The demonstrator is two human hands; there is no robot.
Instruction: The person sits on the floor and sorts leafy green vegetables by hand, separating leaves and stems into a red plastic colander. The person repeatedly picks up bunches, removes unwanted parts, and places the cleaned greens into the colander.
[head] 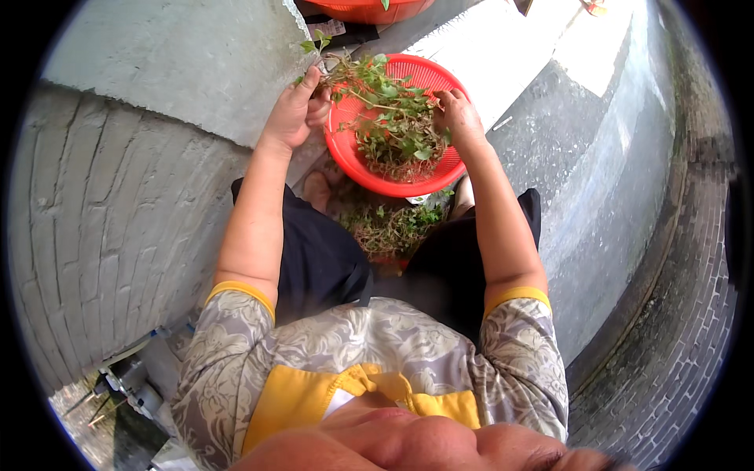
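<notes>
A red plastic colander [344,154] stands between my knees with a tangle of leafy green plants [406,138] in it, thin stems and brown roots showing. My left hand [299,109] is at its left rim, thumb and curled fingers closed on a few stems [339,66] that reach over the rim into the heap. At the right side of the heap, my right hand [461,118] has its fingers bent around the edge of the greens; its thumb is partly hidden among them. Below the colander, more leafy plants with roots [394,229] lie between my feet.
A rough concrete slab [194,59] juts in on the left above a brick wall [118,224]. Another red basin [377,12] stands beyond the colander, near a dark package [341,30] with a label. Concrete floor [583,159] stretches right to a brick wall [677,329].
</notes>
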